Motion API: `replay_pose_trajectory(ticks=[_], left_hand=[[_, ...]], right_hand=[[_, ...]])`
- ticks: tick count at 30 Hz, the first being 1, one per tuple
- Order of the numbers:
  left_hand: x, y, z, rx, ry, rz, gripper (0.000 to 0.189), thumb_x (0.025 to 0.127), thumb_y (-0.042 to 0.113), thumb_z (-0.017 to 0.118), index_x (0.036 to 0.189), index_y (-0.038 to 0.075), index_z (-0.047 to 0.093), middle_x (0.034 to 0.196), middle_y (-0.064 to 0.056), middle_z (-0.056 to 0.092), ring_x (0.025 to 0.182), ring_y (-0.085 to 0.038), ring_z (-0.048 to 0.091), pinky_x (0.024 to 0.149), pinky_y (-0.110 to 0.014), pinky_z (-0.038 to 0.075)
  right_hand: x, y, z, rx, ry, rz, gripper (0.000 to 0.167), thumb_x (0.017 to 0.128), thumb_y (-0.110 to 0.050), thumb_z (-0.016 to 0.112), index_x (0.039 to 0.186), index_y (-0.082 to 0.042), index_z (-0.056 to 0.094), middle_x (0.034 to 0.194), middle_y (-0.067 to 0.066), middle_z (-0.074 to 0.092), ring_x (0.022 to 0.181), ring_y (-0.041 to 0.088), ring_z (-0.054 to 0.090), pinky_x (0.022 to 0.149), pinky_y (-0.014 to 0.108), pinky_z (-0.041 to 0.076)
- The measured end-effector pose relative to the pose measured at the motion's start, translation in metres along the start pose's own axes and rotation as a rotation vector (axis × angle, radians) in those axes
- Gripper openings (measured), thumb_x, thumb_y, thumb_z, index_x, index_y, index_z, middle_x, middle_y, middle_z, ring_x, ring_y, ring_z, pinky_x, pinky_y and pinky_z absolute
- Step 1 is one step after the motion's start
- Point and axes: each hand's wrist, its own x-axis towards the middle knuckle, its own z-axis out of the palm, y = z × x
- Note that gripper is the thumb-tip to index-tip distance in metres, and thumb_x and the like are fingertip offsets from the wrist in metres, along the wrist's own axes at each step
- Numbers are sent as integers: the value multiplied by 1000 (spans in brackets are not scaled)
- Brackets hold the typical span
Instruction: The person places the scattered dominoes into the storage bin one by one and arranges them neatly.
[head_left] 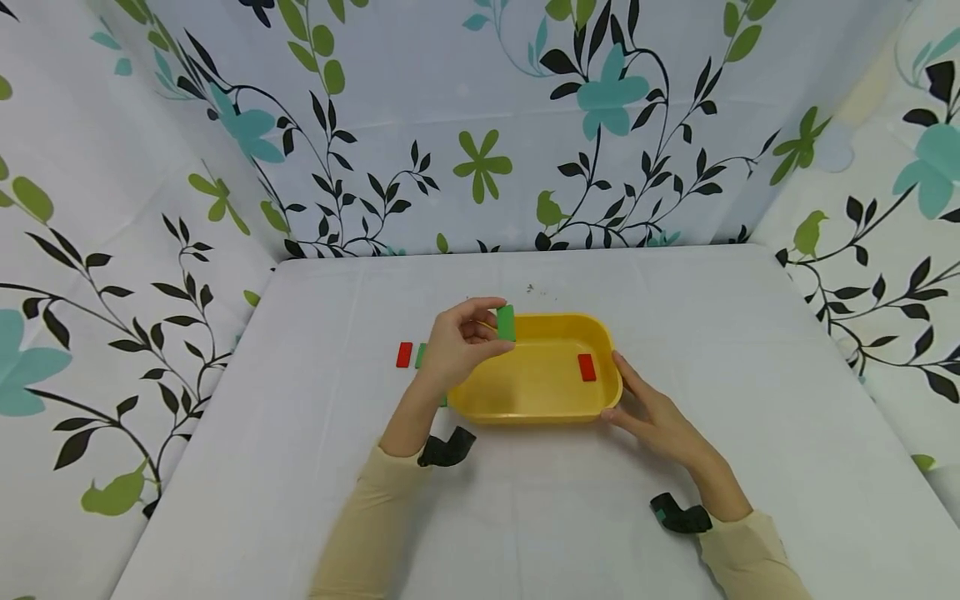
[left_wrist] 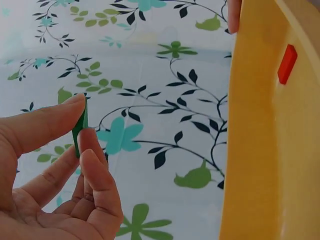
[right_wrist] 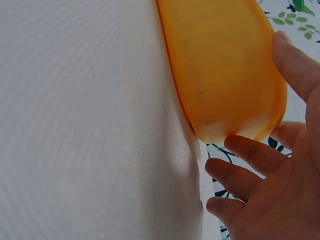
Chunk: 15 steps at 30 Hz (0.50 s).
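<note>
Between thumb and fingertips, my left hand (head_left: 459, 346) pinches a small green block (head_left: 506, 323), upright above the left part of a yellow tray (head_left: 536, 408). The left wrist view shows the same green block (left_wrist: 80, 127) edge-on, partly covered by the fingers. A red block (head_left: 587, 367) lies inside the tray toward its right end. My right hand (head_left: 652, 417) rests against the tray's right end, thumb and fingers spread around the corner. Up close in the right wrist view, the thumb and a fingertip touch the tray's outer wall (right_wrist: 225, 75), the other fingers loosely extended.
Left of the tray, a red block (head_left: 403, 354) lies on the white table (head_left: 337, 517). Beside it is another green block (head_left: 421, 356), partly hidden by the left hand. A further bit of green (head_left: 443, 401) shows at the tray's left edge. Patterned curtains surround the table.
</note>
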Motion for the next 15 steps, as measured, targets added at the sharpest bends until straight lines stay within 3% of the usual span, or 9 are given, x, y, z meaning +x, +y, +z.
replay_pose_trajectory(ticks=[9, 15], left_hand=[[22, -5, 46, -13, -59, -90, 47, 80, 2, 78, 124, 12, 66, 99, -9, 62, 79, -16, 59, 72, -21, 55], [35, -12, 72, 15, -59, -171, 46, 79, 5, 79, 122, 16, 67, 100, -9, 62, 82, -18, 58, 74, -23, 55]], right_hand=[[1, 1, 0, -7, 0, -18, 88, 93, -28, 66, 159, -21, 8, 163, 13, 16, 145, 43, 25, 111, 62, 25], [0, 1, -1, 7, -4, 1, 88, 93, -30, 66, 159, -24, 7, 163, 12, 16, 146, 42, 25, 112, 63, 24]])
